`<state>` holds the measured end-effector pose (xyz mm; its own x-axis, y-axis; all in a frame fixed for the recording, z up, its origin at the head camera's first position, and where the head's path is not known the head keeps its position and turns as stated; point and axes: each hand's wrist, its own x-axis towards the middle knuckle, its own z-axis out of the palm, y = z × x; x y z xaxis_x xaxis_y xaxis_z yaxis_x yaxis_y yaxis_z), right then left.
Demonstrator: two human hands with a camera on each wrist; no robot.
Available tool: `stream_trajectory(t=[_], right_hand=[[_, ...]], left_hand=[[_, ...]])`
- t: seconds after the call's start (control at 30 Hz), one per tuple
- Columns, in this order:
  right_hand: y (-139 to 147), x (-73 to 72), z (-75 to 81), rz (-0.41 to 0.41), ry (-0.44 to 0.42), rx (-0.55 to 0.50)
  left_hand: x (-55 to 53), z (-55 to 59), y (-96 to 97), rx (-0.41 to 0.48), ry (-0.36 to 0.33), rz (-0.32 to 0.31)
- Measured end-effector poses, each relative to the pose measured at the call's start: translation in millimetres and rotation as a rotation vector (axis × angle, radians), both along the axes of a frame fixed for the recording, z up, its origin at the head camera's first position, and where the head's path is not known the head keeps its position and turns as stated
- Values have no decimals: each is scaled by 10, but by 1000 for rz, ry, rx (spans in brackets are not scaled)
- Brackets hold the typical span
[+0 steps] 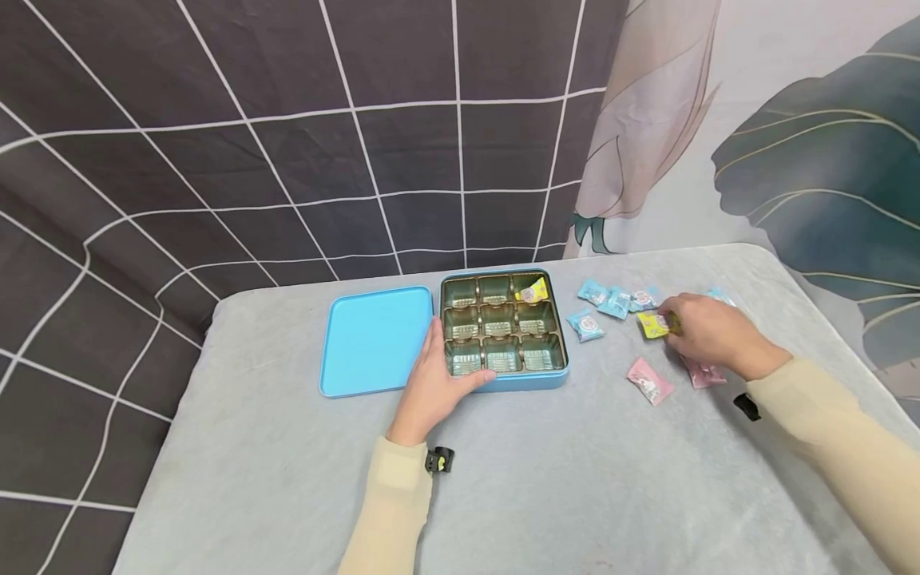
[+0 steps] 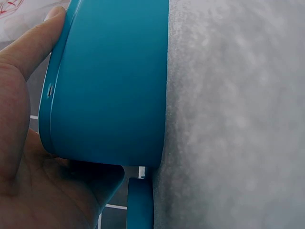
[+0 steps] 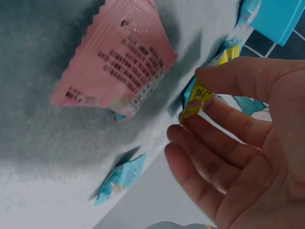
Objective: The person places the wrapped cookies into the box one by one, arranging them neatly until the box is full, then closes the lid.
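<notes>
Bracing the blue box (image 1: 528, 383) at its near left corner with the left hand (image 1: 430, 387), spread wide and straight-fingered. Beyond the pink packets (image 1: 650, 381), pinching a yellow packet (image 1: 651, 325) between thumb and fingertips of the right hand (image 1: 707, 331), right of the box; could drop it through too slight a hold, or scatter nearby blue packets (image 1: 614, 303) by brushing them. Could jolt, by nudging the box, another yellow packet (image 1: 532, 292) inside at far right.
</notes>
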<state>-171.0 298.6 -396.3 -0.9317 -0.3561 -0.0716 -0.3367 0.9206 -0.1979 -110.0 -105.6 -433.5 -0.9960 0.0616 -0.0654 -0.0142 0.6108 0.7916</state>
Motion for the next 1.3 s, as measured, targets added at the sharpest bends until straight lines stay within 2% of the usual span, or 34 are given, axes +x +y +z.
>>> stream_trajectory(t=[0.2, 0.6, 0.93, 1.3], right_hand=[[31, 26, 36, -37, 38, 7], [-40, 52, 114, -10, 117, -21], [-95, 41, 184, -5, 129, -21], [-253, 25, 242, 12, 184, -35]], left_hand=[[-4, -8, -7, -4, 0, -1], [6, 7, -1, 2, 1, -5], [2, -9, -6, 4, -4, 1], [-6, -21, -2, -4, 4, 1]])
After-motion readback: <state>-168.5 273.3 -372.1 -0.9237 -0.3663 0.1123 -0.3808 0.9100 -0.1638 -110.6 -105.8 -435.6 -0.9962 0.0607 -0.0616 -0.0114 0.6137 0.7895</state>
